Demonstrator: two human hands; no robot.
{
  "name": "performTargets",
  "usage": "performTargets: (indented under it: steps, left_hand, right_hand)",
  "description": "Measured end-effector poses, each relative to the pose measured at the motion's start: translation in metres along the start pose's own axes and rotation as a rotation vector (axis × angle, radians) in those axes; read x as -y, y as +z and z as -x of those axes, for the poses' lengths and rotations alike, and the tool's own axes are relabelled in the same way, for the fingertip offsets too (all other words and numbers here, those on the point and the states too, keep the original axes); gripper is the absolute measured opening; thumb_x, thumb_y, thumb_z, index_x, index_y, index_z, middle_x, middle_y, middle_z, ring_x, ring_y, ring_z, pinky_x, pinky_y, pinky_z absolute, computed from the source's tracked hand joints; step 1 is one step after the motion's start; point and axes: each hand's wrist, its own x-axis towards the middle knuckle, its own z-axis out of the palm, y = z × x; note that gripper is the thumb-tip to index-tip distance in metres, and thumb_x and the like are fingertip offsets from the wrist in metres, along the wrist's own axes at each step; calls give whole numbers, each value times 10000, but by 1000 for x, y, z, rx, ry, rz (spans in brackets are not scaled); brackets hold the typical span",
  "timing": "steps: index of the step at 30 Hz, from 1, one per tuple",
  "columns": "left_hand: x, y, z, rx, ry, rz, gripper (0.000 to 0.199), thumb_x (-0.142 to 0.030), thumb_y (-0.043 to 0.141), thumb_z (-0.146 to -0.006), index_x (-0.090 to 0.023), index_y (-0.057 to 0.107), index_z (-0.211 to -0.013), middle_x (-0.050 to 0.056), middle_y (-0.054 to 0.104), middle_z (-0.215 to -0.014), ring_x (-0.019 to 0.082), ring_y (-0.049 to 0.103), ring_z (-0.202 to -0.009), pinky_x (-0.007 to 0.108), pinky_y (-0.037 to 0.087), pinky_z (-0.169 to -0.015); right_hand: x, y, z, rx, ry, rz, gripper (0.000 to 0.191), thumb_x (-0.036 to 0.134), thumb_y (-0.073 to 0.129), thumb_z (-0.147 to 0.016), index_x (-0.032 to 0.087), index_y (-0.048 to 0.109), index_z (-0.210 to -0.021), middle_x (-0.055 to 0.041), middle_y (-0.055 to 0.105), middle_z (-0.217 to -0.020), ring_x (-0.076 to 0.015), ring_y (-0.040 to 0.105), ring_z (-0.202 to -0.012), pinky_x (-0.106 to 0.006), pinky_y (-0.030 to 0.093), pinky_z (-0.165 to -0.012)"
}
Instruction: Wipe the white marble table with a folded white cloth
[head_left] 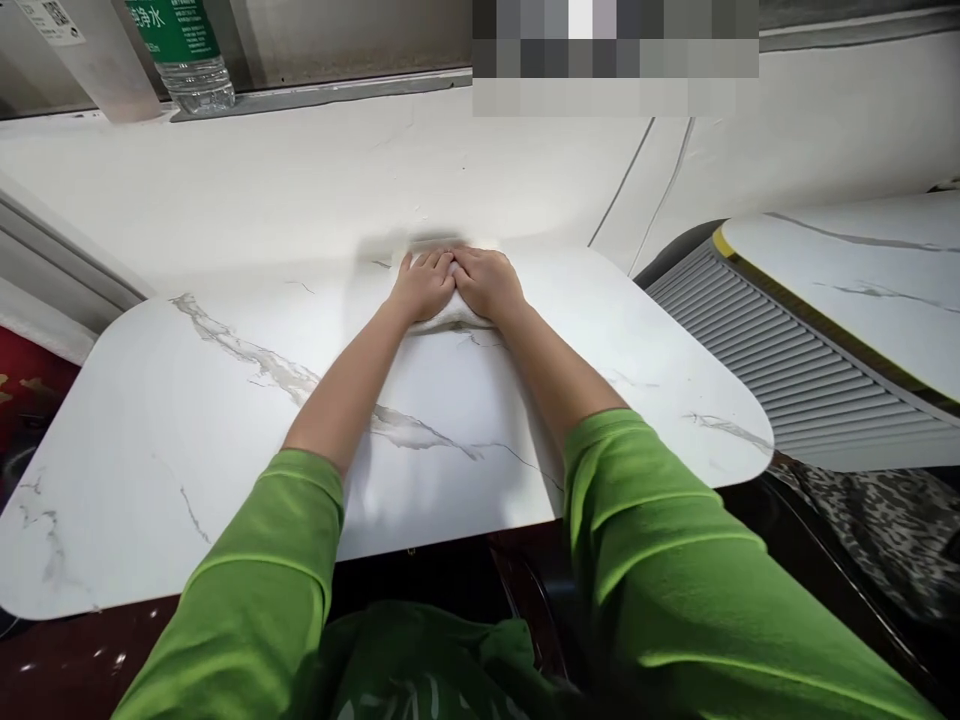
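A folded white cloth [454,312] lies on the white marble-patterned table [247,480], close to the far edge by the wall. My left hand [424,285] presses down on the cloth's left part, its fingers closed over it. From the right, my right hand [489,282] bears on the same cloth with its fingers bent over the top. The two hands meet at the fingertips and thumbs, and both arms are stretched forward. Much of the cloth is hidden under the palms.
On the ledge at the back left stand a water bottle [199,85] with a green label and a cloudy plastic container [112,75]. A second marble-patterned table [885,270] with a ribbed side stands at the right. The white wall [300,180] borders the far table edge.
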Motion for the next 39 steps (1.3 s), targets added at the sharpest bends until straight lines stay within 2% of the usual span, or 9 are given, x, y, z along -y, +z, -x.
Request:
performTargets:
  steps: [5,11,15,21,26,29,33,36,39]
  left_hand:
    - [-6,-2,5,26,-62,-30,545,-239,207,-1026,-117,307,-1548,108,272,-1643,231,216,-1527,497,97,-1251]
    - [-18,-1,39,23,-73,-52,550,-250,211,-1029,-112,293,-1555,122,271,-1641,254,222,-1525,535,114,-1242]
    - [-28,-1,82,21,-36,-55,555,-257,229,-1025,-83,304,-1547,145,286,-1630,275,236,-1520,557,137,-1233]
    - [-44,-4,168,2,-5,-83,546,-244,280,-1007,-68,350,-1519,176,326,-1607,301,261,-1510,591,158,-1219]
    - [-46,-8,215,-7,-12,-106,552,-245,310,-997,-65,348,-1518,175,332,-1605,299,254,-1513,582,148,-1227]
    - [-46,-12,219,12,-25,-100,553,-233,307,-991,-66,348,-1516,165,332,-1608,295,254,-1513,577,151,-1230]
    - [-43,-17,208,42,-68,-99,561,-209,302,-981,-52,339,-1518,173,326,-1609,304,252,-1512,577,141,-1230]
    - [-32,-19,189,38,-123,-85,561,-200,285,-979,-47,339,-1516,177,330,-1606,301,260,-1509,570,137,-1233]
    - [-7,-21,162,-4,-138,-66,539,-205,275,-983,-84,365,-1501,167,355,-1597,286,288,-1497,562,148,-1230]
  right_hand:
    - [-6,5,-2,3,-32,20,518,157,328,-903,121,616,-1332,-127,615,-1394,-267,550,-1307,-448,372,-1114]
    - [9,-5,28,28,-75,47,531,169,315,-903,94,586,-1354,-143,581,-1430,-266,526,-1327,-456,363,-1122]
    - [35,-19,71,64,-79,88,549,184,304,-910,60,549,-1386,-152,551,-1459,-266,482,-1374,-465,337,-1149]
    - [88,-39,144,96,-99,83,559,212,301,-926,73,524,-1419,-136,531,-1480,-256,446,-1410,-470,303,-1180]
    - [120,-47,174,143,-128,61,581,205,314,-909,28,505,-1429,-156,499,-1501,-257,423,-1427,-464,277,-1202]
    - [126,-48,174,176,-132,57,585,203,318,-905,9,501,-1426,-165,497,-1502,-266,419,-1428,-471,275,-1203]
    - [123,-43,160,172,-139,29,573,188,303,-909,37,513,-1421,-147,512,-1494,-252,429,-1421,-458,276,-1198]
    - [117,-30,136,148,-146,-2,554,183,297,-914,72,538,-1400,-133,534,-1479,-246,445,-1407,-450,282,-1188]
    - [111,-12,98,125,-150,-24,529,183,298,-917,99,568,-1364,-131,563,-1453,-254,464,-1385,-453,296,-1169]
